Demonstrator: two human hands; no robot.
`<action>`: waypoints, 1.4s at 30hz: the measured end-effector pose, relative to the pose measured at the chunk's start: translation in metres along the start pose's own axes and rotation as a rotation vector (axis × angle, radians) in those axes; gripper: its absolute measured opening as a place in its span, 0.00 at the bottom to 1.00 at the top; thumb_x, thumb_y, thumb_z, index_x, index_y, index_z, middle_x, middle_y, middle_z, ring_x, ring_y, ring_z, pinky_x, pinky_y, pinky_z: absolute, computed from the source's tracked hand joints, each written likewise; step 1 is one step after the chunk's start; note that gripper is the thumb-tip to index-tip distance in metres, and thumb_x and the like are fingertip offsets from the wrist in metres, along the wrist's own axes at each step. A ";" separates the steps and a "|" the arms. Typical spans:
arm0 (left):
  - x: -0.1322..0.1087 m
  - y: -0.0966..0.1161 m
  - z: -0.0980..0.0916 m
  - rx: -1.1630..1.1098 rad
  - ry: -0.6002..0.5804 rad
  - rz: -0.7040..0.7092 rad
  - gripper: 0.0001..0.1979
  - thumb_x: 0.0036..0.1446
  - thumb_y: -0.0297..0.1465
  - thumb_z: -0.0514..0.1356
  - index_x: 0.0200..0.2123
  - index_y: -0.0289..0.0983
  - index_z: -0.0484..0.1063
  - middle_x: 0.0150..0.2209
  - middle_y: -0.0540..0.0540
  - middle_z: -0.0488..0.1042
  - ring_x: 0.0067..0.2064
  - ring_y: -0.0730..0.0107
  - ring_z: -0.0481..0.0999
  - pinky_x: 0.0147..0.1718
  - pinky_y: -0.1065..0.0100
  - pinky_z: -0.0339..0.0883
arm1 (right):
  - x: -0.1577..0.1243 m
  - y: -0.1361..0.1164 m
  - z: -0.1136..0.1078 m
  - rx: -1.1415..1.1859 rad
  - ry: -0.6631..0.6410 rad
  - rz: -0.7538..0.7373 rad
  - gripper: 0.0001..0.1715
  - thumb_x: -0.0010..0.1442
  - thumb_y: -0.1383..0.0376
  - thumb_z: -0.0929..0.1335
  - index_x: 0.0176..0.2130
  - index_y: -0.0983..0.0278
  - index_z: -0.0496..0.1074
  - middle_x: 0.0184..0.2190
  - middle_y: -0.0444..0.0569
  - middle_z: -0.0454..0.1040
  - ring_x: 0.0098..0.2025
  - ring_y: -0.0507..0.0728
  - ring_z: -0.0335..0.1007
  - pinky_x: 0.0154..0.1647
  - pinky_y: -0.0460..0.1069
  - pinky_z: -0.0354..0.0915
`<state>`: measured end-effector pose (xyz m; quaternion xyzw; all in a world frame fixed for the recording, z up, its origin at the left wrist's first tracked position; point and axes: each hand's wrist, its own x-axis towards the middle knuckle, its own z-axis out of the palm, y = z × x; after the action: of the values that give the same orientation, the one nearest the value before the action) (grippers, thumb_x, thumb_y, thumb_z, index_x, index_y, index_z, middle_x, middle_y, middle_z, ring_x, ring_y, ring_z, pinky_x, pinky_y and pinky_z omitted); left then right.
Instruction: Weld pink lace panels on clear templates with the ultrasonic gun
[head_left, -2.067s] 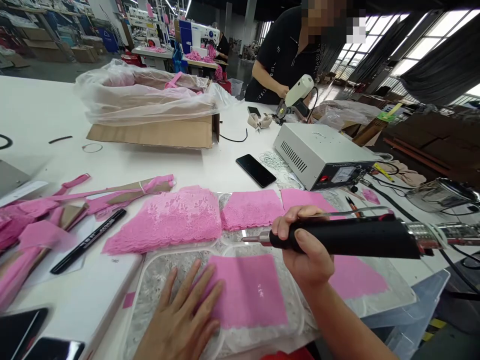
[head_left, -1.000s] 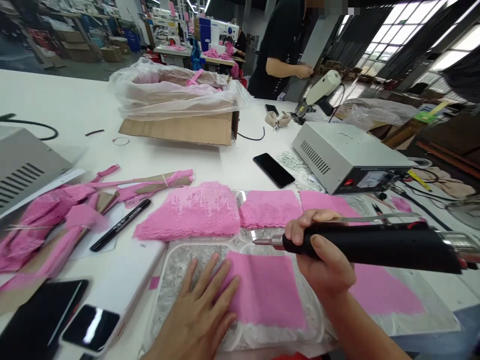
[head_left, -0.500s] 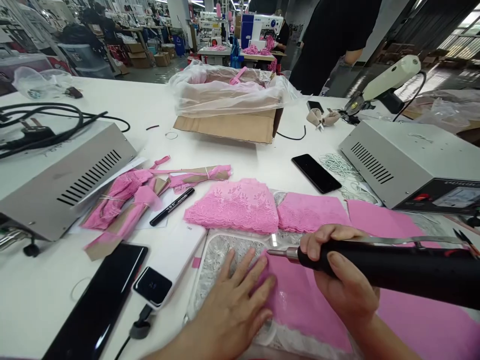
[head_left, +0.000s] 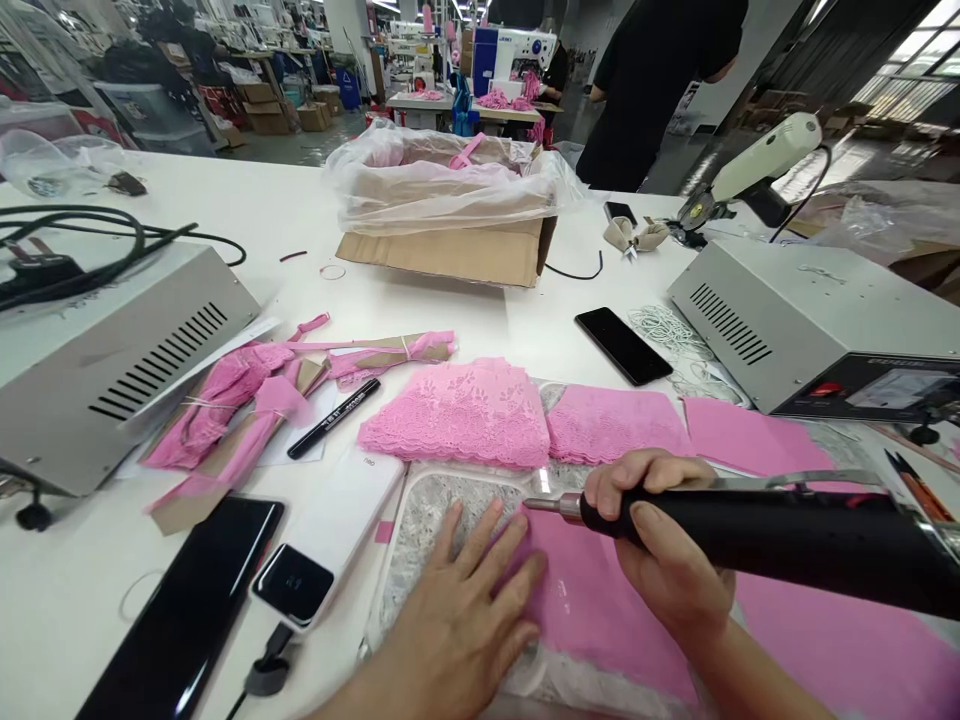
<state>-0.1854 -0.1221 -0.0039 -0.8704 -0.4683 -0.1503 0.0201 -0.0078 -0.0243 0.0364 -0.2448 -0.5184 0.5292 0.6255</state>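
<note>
Smooth, thin, roughly four-sided pink panel (head_left: 600, 610) spread on grey mottled board (head_left: 427, 515) with pale rounded rim. Behind it, scalloped lace stack (head_left: 465, 415), layered, floral in pattern; to its right, lower lace pile (head_left: 619, 425), then plain pink piece (head_left: 754, 440), flat and matte. Containers: low cardboard box (head_left: 442, 258) on white table (head_left: 480, 325), lined with crumpled translucent plastic (head_left: 435, 208); pink material (head_left: 466, 150) inside, partly hidden by the film. Left hand (head_left: 469, 620) laid flat, fingers spread apart, partly over left side of panel. Right hand (head_left: 667, 560) clamped round handheld tool (head_left: 780, 535), fingers over top, thumb on near side. Build of tool: thick black cylindrical sleeve, metal collar, slim tapering metal tip (head_left: 546, 504). Location: over panel and board, tip at far left corner of panel, just beside left fingertips; contact with fabric, cannot tell. Orientation: tip pointing left in view, toward left-hand side; long axis nearly crosswise, slanting slightly downward in view toward rear end at right edge.
</note>
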 end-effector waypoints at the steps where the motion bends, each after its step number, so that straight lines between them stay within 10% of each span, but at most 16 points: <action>1: 0.000 -0.001 0.000 0.013 0.006 0.008 0.24 0.63 0.34 0.60 0.62 0.38 0.64 0.66 0.42 0.62 0.68 0.48 0.57 0.62 0.39 0.56 | 0.000 0.000 0.001 0.001 -0.002 0.005 0.08 0.59 0.71 0.69 0.37 0.58 0.69 0.33 0.41 0.69 0.27 0.50 0.69 0.30 0.51 0.70; 7: 0.002 -0.009 0.003 0.071 0.119 0.067 0.22 0.65 0.30 0.56 0.61 0.39 0.66 0.65 0.46 0.64 0.69 0.52 0.54 0.68 0.44 0.41 | 0.010 -0.005 -0.006 0.054 0.075 -0.015 0.07 0.57 0.68 0.70 0.37 0.58 0.70 0.33 0.41 0.69 0.26 0.48 0.69 0.29 0.49 0.69; 17: 0.009 -0.019 0.004 0.057 0.175 0.145 0.17 0.68 0.34 0.53 0.57 0.41 0.71 0.62 0.47 0.68 0.70 0.57 0.52 0.69 0.52 0.34 | -0.007 -0.052 -0.081 -0.110 0.370 -0.099 0.07 0.49 0.70 0.69 0.32 0.62 0.71 0.28 0.41 0.69 0.23 0.48 0.66 0.25 0.48 0.66; 42: 0.009 -0.009 0.008 -0.091 0.233 -0.001 0.19 0.66 0.43 0.56 0.57 0.44 0.71 0.62 0.50 0.68 0.68 0.59 0.58 0.70 0.54 0.38 | -0.015 -0.045 -0.086 -0.149 0.304 -0.108 0.06 0.53 0.69 0.70 0.34 0.60 0.70 0.29 0.42 0.67 0.23 0.50 0.65 0.25 0.50 0.67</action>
<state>-0.1862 -0.1084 -0.0100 -0.8468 -0.4562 -0.2714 0.0347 0.0898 -0.0318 0.0395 -0.3394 -0.4680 0.4120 0.7043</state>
